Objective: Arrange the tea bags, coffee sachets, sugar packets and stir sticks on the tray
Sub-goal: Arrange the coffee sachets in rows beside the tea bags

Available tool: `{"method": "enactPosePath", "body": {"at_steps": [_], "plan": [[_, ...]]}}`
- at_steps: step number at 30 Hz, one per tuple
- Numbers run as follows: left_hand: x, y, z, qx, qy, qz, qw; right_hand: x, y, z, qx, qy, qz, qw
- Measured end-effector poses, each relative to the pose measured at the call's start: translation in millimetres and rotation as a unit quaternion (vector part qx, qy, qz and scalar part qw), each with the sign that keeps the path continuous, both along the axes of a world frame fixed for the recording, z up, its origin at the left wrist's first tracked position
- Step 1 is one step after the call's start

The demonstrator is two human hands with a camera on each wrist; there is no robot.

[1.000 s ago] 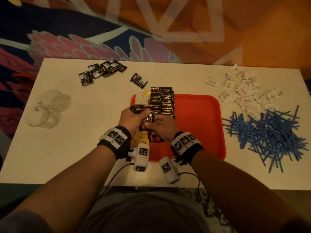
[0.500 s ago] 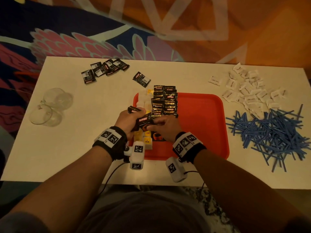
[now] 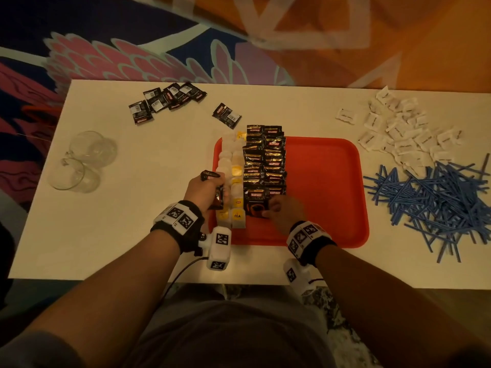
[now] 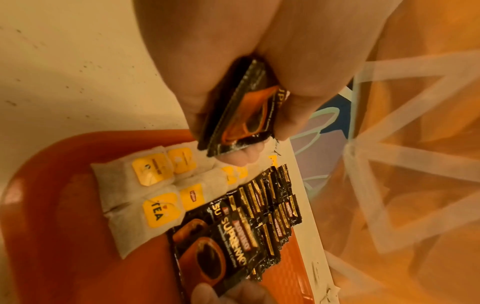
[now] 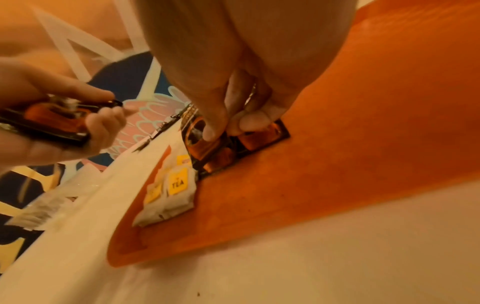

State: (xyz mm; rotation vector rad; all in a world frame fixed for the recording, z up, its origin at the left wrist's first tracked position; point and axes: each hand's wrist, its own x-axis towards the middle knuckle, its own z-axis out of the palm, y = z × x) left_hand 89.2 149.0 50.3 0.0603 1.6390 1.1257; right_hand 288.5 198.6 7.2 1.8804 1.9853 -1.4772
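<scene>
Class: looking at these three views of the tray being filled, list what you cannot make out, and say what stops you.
- How many black coffee sachets the left hand grips: fingers cover them, left wrist view.
- Print on the white sugar packets: too small, head view.
- The sachet under the right hand: fingers hide it.

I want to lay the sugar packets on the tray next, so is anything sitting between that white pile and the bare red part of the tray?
Nothing visible. The sugar packets lie on the table just off the tray's far right corner, and its right half is bare. The blue stir sticks lie nearer, beside that path.
</scene>
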Motion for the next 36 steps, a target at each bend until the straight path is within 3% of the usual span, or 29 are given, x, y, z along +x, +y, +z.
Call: {"method": "enactPosePath", "body": {"at_steps": [7,17,30,36], "plan": [[-10,-20,-8,-0.012,-0.013,-0.015,1.0,-1,-5,-12,-0.001,-0.033,-0.02,0.999],[-16,-33,-12,-0.027,0.014,-0.017,0.999,-10,-11,-20,-0.004,-0.018,-0.067,0.998],[-15,-28,-6,-0.032,0.004,-0.014,0.999,-4,-16,0,0.039,-0.024,-0.061,0.997],[-13,-22,0,0.024,0.06,-0.044,0.997,-27,-19,32,0.026,0.073,-0.056,0.995]]}}
